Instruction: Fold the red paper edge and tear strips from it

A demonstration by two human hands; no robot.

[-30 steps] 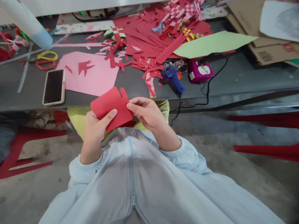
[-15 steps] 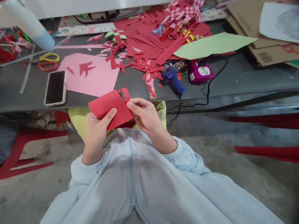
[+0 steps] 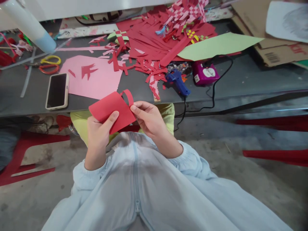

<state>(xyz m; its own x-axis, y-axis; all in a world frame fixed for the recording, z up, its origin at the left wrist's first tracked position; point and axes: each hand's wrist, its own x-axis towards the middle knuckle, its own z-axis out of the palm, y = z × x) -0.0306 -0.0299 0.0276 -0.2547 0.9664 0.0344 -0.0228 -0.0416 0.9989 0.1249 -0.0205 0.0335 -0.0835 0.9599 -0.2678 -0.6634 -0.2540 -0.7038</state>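
Observation:
My left hand (image 3: 101, 133) is closed on a curved piece of red paper (image 3: 109, 109), thumb on top and the other fingers behind it. At the paper's right edge, my right hand (image 3: 148, 118) pinches a narrow red paper strip (image 3: 128, 95) between thumb and forefinger. The strip bends in a loop above the edge. Whether its far end is joined to the sheet I cannot tell. Both hands are above my lap, close to the table's front edge. Just beyond them lies a pink paper sheet (image 3: 96, 78) with red scraps on it.
A phone (image 3: 57, 91) and scissors (image 3: 50, 64) lie at the left, near a pale bottle (image 3: 36, 30). A blue glue gun (image 3: 178, 81) with a cord is beside a purple box (image 3: 205, 73). Red paper strips (image 3: 149, 40) are heaped behind, with green paper (image 3: 218, 46) and cardboard (image 3: 250, 19) rightward.
The red paper has shifted slightly left and lies a little flatter. The gap under the strip's loop looks wider. Both hands keep their grip.

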